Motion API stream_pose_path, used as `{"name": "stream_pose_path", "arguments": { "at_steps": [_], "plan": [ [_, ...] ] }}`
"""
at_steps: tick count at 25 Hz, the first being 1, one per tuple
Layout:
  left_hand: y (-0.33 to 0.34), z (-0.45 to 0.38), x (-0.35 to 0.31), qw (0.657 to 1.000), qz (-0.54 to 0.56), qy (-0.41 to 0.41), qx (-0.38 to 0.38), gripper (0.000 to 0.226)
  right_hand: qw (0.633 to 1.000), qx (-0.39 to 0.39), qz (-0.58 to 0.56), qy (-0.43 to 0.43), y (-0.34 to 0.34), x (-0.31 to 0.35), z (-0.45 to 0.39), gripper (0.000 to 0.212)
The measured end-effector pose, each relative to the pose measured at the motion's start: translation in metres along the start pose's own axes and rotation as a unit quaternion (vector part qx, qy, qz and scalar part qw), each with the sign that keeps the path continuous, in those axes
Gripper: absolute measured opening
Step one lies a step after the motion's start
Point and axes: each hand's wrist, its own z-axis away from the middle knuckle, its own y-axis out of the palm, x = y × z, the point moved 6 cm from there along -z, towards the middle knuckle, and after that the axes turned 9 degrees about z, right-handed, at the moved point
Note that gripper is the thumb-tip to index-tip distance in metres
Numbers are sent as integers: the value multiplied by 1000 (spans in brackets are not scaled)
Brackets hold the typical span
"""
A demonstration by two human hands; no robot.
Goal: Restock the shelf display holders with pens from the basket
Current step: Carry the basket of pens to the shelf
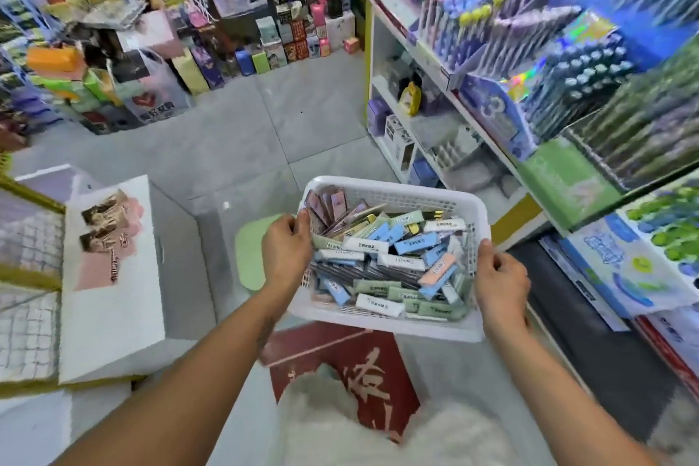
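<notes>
Stationery shop aisle, grey tiled floor (234, 132), stock crowding both sides. Basket (393, 329) hanging at lower centre of the frame, carried between both hands, clear of the floor. White slotted plastic, likely stiff enough but apt to flex at the walls under load. Pen boxes (382, 261) lying loose and heaped inside, pale blue, green, white, peach; light singly, probably a fair weight together, and likely to slide if the basket is tipping. Left hand (285, 250) gripping the left rim, fingers curling over the edge. Right hand (501, 282) gripping the right rim, thumb on top, fingers wrapping under. Rim looking like the sound place to hold; single boxes best pinched across the narrow sides. Shelf (491, 147) with pen holders (590, 60) rising at right, upper frame, well apart from the basket.
</notes>
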Motion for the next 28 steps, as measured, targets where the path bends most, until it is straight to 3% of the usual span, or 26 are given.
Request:
{"name": "stream_pose_path", "arguments": {
  "at_steps": [5,10,18,28],
  "plan": [
    [49,-116,-38,998,-27,21,55,49,996,-17,-27,78,37,46,-56,51],
    [111,-219,-66,996,-31,42,78,48,995,-10,-49,91,83,89,-139,51],
    [153,-316,-95,990,-83,64,97,49,989,-11,-77,129,139,117,-200,52],
    [267,-466,-53,961,-141,135,197,51,960,-80,-99,249,263,118,-260,52]
  ]
}}
